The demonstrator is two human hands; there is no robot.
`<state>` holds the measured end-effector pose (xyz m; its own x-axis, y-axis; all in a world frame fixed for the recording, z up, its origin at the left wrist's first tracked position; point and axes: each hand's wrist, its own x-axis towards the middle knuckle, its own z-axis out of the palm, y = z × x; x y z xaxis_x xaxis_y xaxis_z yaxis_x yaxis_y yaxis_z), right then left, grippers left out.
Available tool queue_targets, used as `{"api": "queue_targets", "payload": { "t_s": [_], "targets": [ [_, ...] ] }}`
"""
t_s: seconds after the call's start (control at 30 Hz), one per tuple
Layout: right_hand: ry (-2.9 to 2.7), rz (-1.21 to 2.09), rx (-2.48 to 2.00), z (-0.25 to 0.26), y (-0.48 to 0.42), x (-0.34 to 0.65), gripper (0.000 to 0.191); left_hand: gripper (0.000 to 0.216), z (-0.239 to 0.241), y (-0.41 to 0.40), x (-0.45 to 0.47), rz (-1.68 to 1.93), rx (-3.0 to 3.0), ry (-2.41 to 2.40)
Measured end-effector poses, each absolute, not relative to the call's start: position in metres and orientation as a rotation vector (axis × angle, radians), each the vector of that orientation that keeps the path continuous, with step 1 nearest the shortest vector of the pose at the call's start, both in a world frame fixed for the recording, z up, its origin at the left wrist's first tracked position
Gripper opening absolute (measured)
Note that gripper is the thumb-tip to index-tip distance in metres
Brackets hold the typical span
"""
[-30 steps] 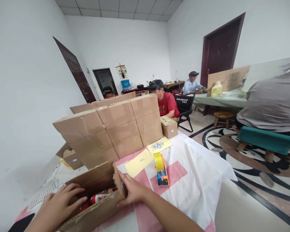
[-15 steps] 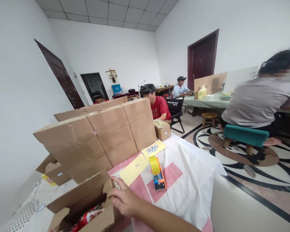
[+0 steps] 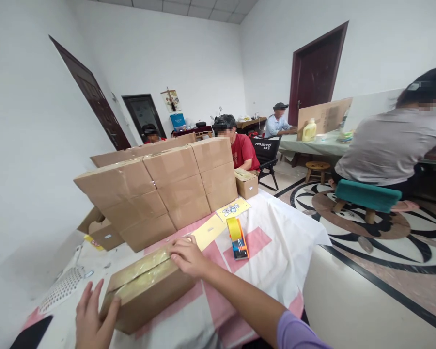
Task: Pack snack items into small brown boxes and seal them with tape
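Head view, one workbench with cartons. Item: cardboard carton (image 3: 148, 291), flaps folded shut, clear tape along the top seam, lying near the front edge of the table (image 3: 298, 228) on a white and pink cloth (image 3: 276, 261). Left hand (image 3: 92, 317): fingers spread, palm pressed flat against the carton's near left end, nothing grasped. Right hand (image 3: 187, 256): fingers laid loosely on the carton's far right top corner, pressing down, not clenched (the purple sleeve (image 3: 298, 334) belongs to this arm).

Just beyond the right hand: yellow paper sheet (image 3: 209, 231), flat on the cloth. Beside it, to the right: tape dispenser (image 3: 237, 237), orange and blue body with a yellow roll, well clear of both hands. Further back: printed yellow card (image 3: 234, 209). Behind these: stack of sealed cartons (image 3: 160, 189), in layers, and one small carton (image 3: 246, 182) at the stack's right end. Left of the stack: an open carton (image 3: 101, 231), partly hidden. White mesh basket (image 3: 63, 290) near the left hand.

Background: person in red shirt (image 3: 244, 150) seated behind the stack; person in grey top (image 3: 392, 145) seated on a teal stool (image 3: 366, 196) at a second table.
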<state>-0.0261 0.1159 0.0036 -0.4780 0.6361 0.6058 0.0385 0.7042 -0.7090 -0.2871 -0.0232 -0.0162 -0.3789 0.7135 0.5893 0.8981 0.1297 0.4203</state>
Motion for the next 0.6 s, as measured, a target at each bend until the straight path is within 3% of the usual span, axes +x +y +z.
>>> {"api": "queue_targets", "payload": {
  "t_s": [0.17,0.37,0.47,0.6],
  "targets": [
    [-2.03,0.581,-0.628,0.002,0.091,0.02,0.032,0.058,0.01,-0.029,-0.248,-0.54,-1.986,-2.121],
    [-1.428,0.493,-1.031,-0.016,0.112,0.123,0.052,0.067,0.033,-0.026,-0.218,-0.24,-1.889,-2.218],
    [-1.111,0.724,-1.13,-0.03,0.141,0.16,0.068,0.071,0.041,-0.023,-0.215,-0.169,-1.904,-2.243],
    [-1.199,0.976,-1.072,-0.043,0.163,0.166,0.054,0.069,0.044,-0.021,-0.207,-0.194,-1.881,-2.278]
  ]
}}
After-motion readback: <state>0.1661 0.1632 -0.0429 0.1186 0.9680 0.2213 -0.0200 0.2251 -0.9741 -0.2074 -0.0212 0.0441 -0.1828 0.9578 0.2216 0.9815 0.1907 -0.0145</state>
